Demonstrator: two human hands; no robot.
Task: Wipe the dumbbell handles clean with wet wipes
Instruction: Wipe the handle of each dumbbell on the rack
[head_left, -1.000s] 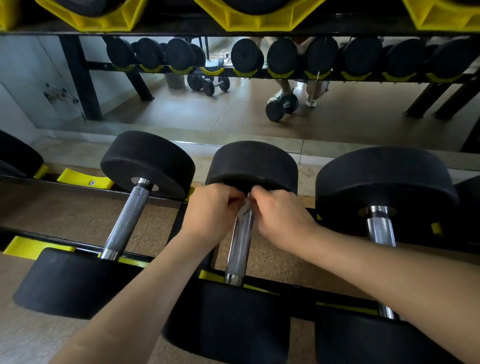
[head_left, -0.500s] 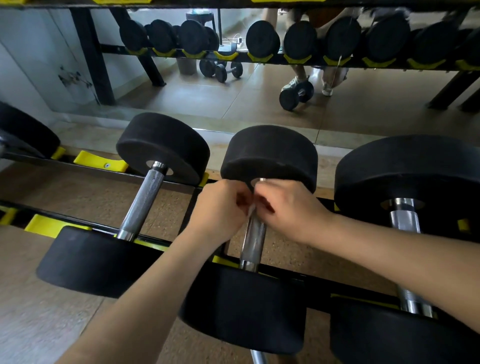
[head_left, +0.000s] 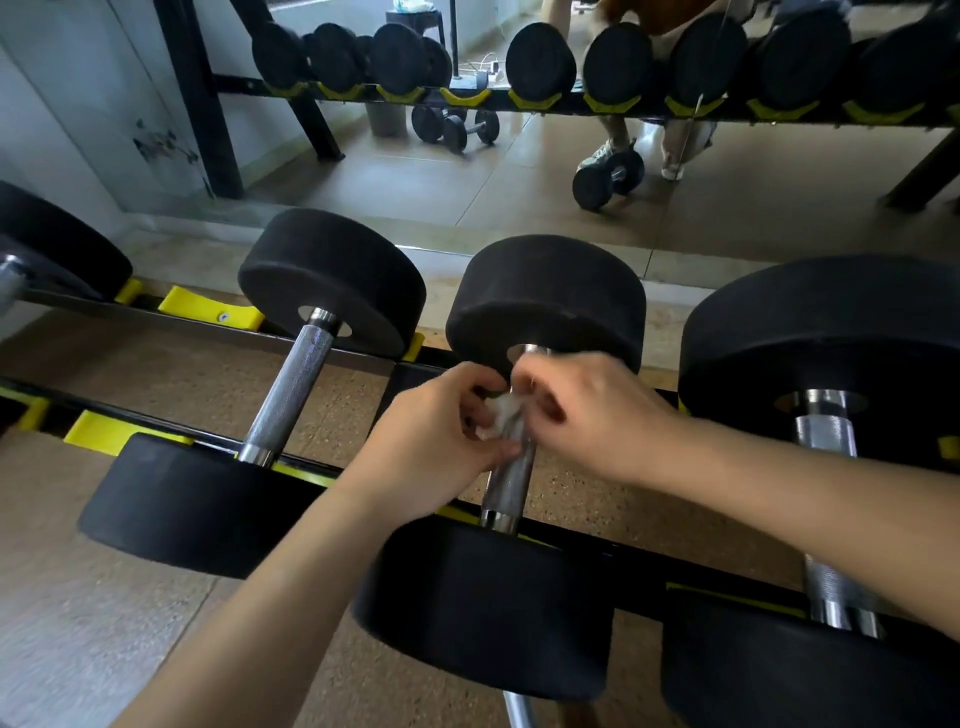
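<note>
— While I bend over the rack (head_left: 623, 558), both my hands meet at the middle dumbbell (head_left: 550, 296).

— What do they hold?

— My left hand (head_left: 441, 431) has the fingers curled, and it pinches the wet wipe (head_left: 501, 415), a small white crumpled piece. My right hand (head_left: 597, 415) is curled too and pinches the same wipe from the other side.

— Where is the wipe exactly?

— It lies against the handle (head_left: 511, 483) of this dumbbell, at its far end, just below the far head. The lower part of the handle is bare and shiny down to the near head (head_left: 483, 608).

— How does the dumbbell lie?

— Across the rack. The far head sits at the rear edge of the rack and the near head hangs past the front edge, towards me.

— What is beside it?

— On its left lies the left dumbbell (head_left: 332, 275), which has a knurled handle. On its right lies the right dumbbell (head_left: 831, 322), with bigger heads. My hands touch neither of them. A yellow cradle (head_left: 208, 312) sits on the rear edge, left of the left dumbbell.

— What is behind the rack?

— A mirror (head_left: 467, 171) along the wall. It shows a row of black dumbbells on a rack and some small ones on the floor.
</note>
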